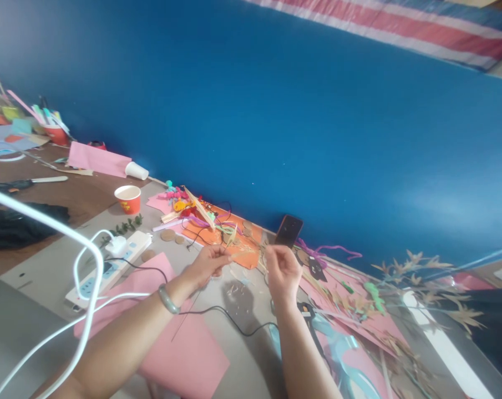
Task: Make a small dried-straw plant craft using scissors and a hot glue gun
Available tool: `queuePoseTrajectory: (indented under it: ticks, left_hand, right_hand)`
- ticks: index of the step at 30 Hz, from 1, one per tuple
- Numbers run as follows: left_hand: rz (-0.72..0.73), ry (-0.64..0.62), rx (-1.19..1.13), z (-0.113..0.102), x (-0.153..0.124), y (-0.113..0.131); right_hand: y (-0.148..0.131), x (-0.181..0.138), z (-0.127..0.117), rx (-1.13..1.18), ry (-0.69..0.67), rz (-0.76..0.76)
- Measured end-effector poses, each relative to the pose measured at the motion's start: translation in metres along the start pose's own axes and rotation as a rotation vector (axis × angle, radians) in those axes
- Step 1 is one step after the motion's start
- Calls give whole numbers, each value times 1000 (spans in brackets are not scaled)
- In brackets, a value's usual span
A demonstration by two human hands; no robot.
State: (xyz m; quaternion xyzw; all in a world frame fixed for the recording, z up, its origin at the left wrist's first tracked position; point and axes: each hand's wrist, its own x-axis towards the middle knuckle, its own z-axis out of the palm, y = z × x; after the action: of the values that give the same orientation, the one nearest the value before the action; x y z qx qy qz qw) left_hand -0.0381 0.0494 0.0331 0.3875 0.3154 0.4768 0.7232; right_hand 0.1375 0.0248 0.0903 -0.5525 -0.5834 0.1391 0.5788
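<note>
My left hand (211, 263), with a bracelet on its wrist, is closed in a pinch above the table. A thin dark wire-like stem (184, 317) runs down from beneath its fingers, and a pale sliver shows near the fingertips. My right hand (284, 270) is raised a short way to the right with its fingers curled together; whatever they pinch is too small or hidden to name. Behind the hands lies an orange paper sheet (246, 259) scattered with pale scraps. A dark phone (289, 230) leans against the blue wall, just behind my right hand.
A white power strip (109, 270) with a plug and white cables lies left. A red-and-white paper cup (128, 200) stands behind it. Pink paper (188, 360) lies under my left arm. Blue ribbon (350, 360) and dried stems (425, 310) spread right. The blue wall (275, 111) bounds the back.
</note>
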Motion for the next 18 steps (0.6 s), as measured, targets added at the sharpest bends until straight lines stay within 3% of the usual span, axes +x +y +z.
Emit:
queuePoseTrajectory:
  ticks: [2,4,7,13,15,18]
  left_hand:
    - [3,13,46,0,0,-2]
    - [8,23,96,1,0,-3]
    - [28,16,167,1,0,-4]
    - [48,-16,181,3,-1,-2]
    - [48,-27,135,5,-3,0]
    - [50,6,55,7,-5,4]
  right_hand:
    - [-8,-1,-5,-244,-113,-327]
    - [-14,-3,-6,-451,-256,-554]
    - [-18,-6,-3,-667,-379,-663]
    - [-14,-7,-5,-686,-435,-633]
    - [-15,-7,-8,-576,-428,-521]
    - [-17,-6,-9,-318,-338,-204]
